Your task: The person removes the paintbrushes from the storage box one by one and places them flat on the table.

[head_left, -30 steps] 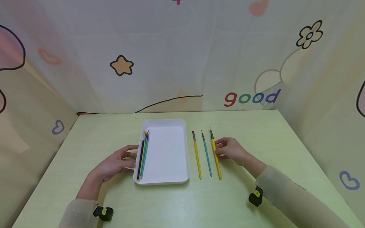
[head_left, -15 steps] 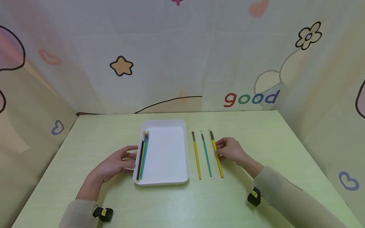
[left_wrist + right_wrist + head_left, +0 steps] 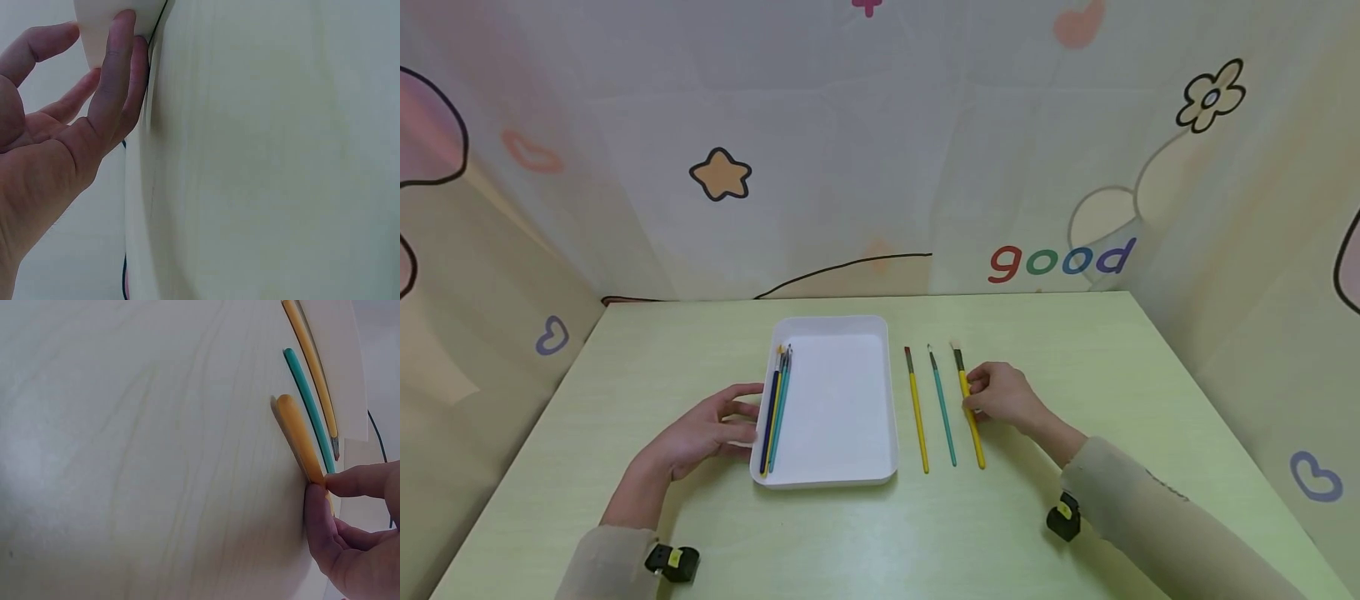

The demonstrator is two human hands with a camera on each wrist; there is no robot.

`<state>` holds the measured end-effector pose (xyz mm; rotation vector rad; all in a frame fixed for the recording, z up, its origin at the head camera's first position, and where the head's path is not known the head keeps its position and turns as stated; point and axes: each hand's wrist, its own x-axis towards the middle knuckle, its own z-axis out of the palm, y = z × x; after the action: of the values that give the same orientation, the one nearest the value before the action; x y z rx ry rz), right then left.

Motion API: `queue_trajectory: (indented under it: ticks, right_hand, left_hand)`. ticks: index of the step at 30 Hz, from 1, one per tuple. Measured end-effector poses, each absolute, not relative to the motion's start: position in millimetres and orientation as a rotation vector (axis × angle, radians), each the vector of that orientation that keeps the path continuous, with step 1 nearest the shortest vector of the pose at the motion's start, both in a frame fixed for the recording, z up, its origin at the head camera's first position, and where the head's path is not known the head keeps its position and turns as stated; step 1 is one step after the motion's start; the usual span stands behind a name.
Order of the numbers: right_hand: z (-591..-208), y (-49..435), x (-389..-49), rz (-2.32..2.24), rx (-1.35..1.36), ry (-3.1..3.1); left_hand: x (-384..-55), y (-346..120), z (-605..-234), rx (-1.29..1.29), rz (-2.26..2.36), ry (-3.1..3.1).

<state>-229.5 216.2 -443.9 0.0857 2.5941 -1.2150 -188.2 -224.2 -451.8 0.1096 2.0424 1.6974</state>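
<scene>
At the far left, on the cloth wall, I see a printed purple heart (image 3: 552,335), and nearer me a person's left sleeve (image 3: 608,562) comes in low over the pale desk (image 3: 857,550), with a small black device (image 3: 673,563) at the wrist. From that sleeve reaches the left hand (image 3: 700,432), its grip loose, fingers apart from one another and the tips resting against the outside of a tray's wall. The white tray (image 3: 842,408) sits flat on the desk; within it a bunch of slim brushes (image 3: 776,417), dark blue, yellow and teal, lies close together along the left side, bristles pointing away from the person. Just right of the tray, on the bare desk, lies a thin yellow brush (image 3: 919,421) with a reddish-brown tip, then a teal brush (image 3: 944,412), near it and roughly parallel. Next comes a thick yellow brush (image 3: 976,437) with pale bristles and a dark collar, slanting slightly; whether it touches the desk all along I cannot tell. The right hand (image 3: 1006,396) has its grip closed on that handle, pinching it between thumb and fingers around the middle. Behind, the cloth spells "good" in coloured letters (image 3: 1062,260); the right sleeve (image 3: 1150,517) stretches off towards the lower right corner.
</scene>
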Motion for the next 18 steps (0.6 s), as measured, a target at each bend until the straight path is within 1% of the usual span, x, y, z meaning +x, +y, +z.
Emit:
queue_trajectory:
  ticks: [9,18]
  right_hand:
    - [-445.0,217.8,-227.6,-1.210,0.026,2.608]
    - [-443.6,218.0,-226.6,-1.203,0.024,2.608]
  left_hand:
    - [-187.0,-223.8,-450.8,0.113,1.689,2.055]
    - [-186.6,-222.7,-449.9,0.107,1.692,2.052]
